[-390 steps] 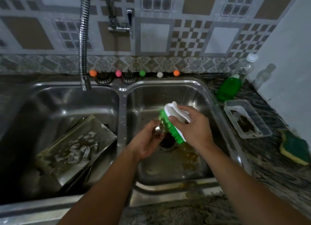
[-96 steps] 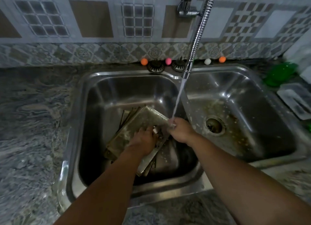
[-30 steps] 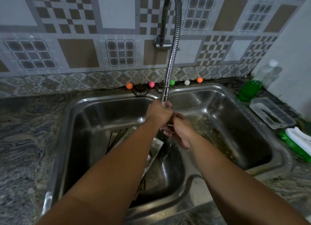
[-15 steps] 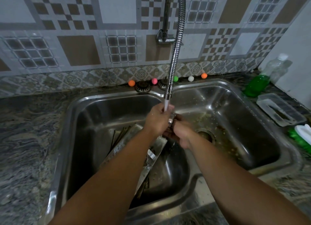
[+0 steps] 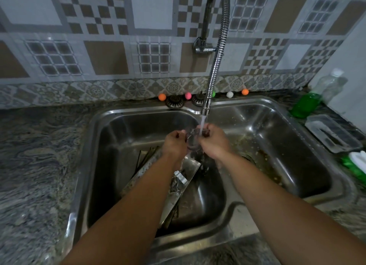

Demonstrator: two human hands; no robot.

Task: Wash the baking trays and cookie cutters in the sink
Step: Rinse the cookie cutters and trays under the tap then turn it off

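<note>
My left hand (image 5: 175,143) and my right hand (image 5: 213,142) together hold a small metal cookie cutter (image 5: 191,139) over the left basin of the steel sink (image 5: 91,146). Water runs from the flexible tap (image 5: 206,109) onto the cutter and my right fingers. Below my arms, baking trays (image 5: 178,185) lean in the left basin, with cookie cutters (image 5: 179,178) lying on the top tray. My forearms hide much of the trays.
The right basin (image 5: 287,146) has brown residue around its drain. On the counter at right stand a green soap bottle (image 5: 305,104), a clear plastic box (image 5: 332,136) and a green-bristled brush (image 5: 356,163). Coloured balls (image 5: 162,97) and strainers line the back rim.
My left hand came down from the tap nozzle and joined my right hand on the cutter. The water stream now falls onto the cutter between both hands.
</note>
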